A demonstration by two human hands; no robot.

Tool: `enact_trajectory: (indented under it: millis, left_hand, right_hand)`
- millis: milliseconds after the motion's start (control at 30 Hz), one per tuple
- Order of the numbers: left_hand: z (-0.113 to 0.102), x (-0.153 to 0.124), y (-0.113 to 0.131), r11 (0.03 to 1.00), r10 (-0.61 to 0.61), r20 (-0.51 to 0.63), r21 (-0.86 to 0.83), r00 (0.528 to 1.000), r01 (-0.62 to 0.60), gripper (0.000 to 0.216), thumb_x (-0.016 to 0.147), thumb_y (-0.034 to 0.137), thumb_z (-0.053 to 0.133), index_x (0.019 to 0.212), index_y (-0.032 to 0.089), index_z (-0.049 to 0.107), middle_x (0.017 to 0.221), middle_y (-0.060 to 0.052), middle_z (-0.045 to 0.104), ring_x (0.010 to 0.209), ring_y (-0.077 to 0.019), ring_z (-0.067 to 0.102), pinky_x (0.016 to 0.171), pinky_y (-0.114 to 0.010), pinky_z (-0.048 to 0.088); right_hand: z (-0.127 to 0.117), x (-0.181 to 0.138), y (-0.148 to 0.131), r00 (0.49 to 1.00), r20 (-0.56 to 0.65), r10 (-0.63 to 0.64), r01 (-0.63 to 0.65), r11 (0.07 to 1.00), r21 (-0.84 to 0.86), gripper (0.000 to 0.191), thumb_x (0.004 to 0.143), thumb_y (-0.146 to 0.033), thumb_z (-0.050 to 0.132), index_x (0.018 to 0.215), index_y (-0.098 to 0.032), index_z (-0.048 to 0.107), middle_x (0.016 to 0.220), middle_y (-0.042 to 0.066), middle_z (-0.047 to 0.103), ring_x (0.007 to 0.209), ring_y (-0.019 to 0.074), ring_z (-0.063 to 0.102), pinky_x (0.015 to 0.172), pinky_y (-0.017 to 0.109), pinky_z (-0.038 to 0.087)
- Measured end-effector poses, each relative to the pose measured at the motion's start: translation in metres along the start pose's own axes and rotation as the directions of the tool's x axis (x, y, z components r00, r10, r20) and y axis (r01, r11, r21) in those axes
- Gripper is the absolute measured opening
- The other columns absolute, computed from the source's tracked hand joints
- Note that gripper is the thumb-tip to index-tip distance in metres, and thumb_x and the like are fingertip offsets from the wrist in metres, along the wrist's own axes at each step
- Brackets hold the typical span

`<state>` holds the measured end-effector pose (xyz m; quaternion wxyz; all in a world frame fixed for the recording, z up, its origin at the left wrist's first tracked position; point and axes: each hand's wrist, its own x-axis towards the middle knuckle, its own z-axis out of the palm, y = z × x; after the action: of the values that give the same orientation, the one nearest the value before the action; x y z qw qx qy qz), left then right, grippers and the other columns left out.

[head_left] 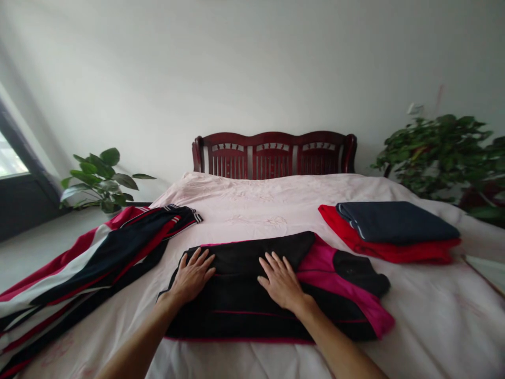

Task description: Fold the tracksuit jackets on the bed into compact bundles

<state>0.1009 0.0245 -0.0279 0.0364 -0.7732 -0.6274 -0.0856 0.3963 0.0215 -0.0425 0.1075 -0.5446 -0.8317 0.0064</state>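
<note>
Over on the far left we've got a window (pixel 11 158) throwing light in, and just beyond the foot of the bed sits a leafy potted plant (pixel 98 179) by the wall. Coming onto the bed (pixel 252 195) itself, a long striped garment (pixel 90 263) in black, red and white lies stretched out along the left side, running off the edge of the frame. Right beside it, here's the action: the left hand (pixel 192 276) is down flat, fingers spread, palm pressing on a black-and-pink jacket (pixel 236 310), with nothing pinched or gripped. The jacket lies in the middle of the bed, its top edge folded over. The right hand (pixel 281 281) mirrors that, open and flat on the black fabric, just next to a bright pink panel. Neither hand is closed. Behind it all stands a dark red wooden headboard (pixel 274 155) against the wall. Further right, a folded navy garment (pixel 394 222) sits on top of a folded red garment (pixel 379 252), well apart from the hands, and a bushy green plant (pixel 434 155) fills the far right corner.
</note>
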Motion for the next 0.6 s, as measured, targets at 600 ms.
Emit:
enact_trajectory:
  millis: [600]
  left_hand:
    - [-0.032,0.049,-0.052,0.929,-0.2,-0.087,-0.334,0.976,0.161,0.04,0.079,0.021,0.054,0.115,0.029,0.068,0.119,-0.006,0.066,0.121,-0.0265,0.055,0.106,-0.036,0.037]
  right_hand:
    - [0.004,-0.008,0.007,0.992,-0.128,-0.003,0.004,1.0,0.008,0.054,0.098,-0.047,0.04,0.145,-0.021,0.046,0.155,0.008,0.039,0.146,0.0256,0.028,0.12,0.048,0.02]
